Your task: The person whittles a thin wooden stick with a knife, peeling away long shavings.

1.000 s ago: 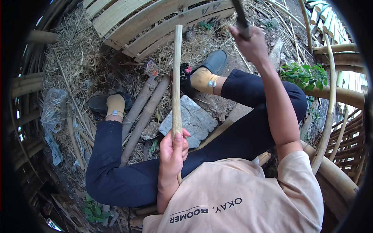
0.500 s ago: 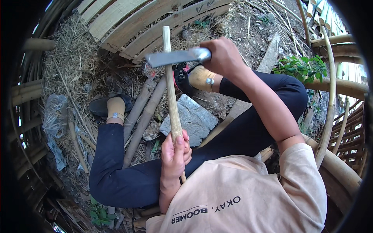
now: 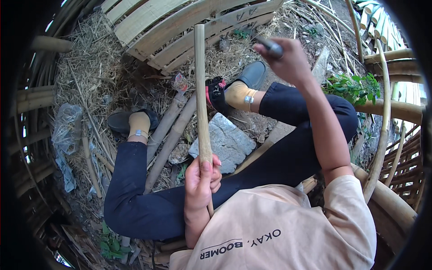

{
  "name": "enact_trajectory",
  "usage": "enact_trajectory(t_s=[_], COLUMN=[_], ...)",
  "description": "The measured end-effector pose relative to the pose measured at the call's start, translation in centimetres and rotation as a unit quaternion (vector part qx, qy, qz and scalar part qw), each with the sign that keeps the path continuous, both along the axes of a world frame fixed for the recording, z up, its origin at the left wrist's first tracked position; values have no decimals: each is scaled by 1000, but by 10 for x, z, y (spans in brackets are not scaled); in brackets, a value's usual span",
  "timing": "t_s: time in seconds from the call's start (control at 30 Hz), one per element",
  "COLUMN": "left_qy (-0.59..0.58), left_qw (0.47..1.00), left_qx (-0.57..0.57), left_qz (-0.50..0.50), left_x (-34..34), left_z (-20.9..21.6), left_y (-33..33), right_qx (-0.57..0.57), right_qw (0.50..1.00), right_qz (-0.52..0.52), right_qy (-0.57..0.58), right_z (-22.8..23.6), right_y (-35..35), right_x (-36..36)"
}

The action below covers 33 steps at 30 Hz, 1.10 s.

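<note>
My left hand [image 3: 201, 183] is wrapped around the lower part of a long, pale wooden stick [image 3: 202, 101], thumb along its near side. The stick stands almost upright in view, its top reaching up by the wooden slats, and its lower end passes below my fist against my shirt. My right hand [image 3: 291, 63] is raised to the right of the stick, closed around the handle of a machete [image 3: 273, 48]. The blade is smeared by motion and hard to make out; it is apart from the stick. Below the stick's middle lies a flat grey stone [image 3: 223, 142].
A slatted wooden pallet [image 3: 180, 31] stands ahead. Two bamboo poles [image 3: 168, 130] lie left of the stone, near my shoes. Dry straw [image 3: 90, 76] and a clear plastic bag [image 3: 67, 126] cover ground at left. A leafy plant [image 3: 353, 85] and bamboo rails [image 3: 391, 110] are at right.
My right hand has swung the machete away from the stick, up and to the right. Half a second ago its blade lay across the stick's upper part. My left hand keeps its hold.
</note>
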<state>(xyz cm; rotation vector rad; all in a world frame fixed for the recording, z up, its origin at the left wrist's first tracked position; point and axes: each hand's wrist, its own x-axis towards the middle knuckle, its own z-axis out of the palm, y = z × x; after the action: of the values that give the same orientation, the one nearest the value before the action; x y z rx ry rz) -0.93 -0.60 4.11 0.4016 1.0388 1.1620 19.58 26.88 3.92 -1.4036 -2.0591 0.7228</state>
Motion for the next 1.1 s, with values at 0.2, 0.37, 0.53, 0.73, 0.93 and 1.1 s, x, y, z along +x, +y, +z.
enact_trajectory(t_s=[0.2, 0.37, 0.53, 0.73, 0.93, 1.1], left_qy=[-7, -9, -12, 1, 61, 86], left_qw=[1000, 1000, 1000, 999, 997, 996], left_qx=[1, 1, 22, 42, 37, 13], left_qz=[-14, -16, -9, -22, -32, -15], left_x=[0, 4, 5, 5, 16, 16], left_z=[-4, -4, -2, -5, -1, -5], left_y=[2, 3, 2, 2, -1, 0], right_qx=[68, 65, 49, 34, 48, 81], right_qw=[986, 983, 983, 983, 985, 984], right_qz=[140, 149, 161, 155, 118, 106], right_qy=[-59, -90, -71, -94, -114, -122], right_z=[-6, -1, 1, 2, -11, -23], right_y=[-27, -29, -34, -36, -34, -24], right_x=[-27, -25, -26, -28, -28, -33])
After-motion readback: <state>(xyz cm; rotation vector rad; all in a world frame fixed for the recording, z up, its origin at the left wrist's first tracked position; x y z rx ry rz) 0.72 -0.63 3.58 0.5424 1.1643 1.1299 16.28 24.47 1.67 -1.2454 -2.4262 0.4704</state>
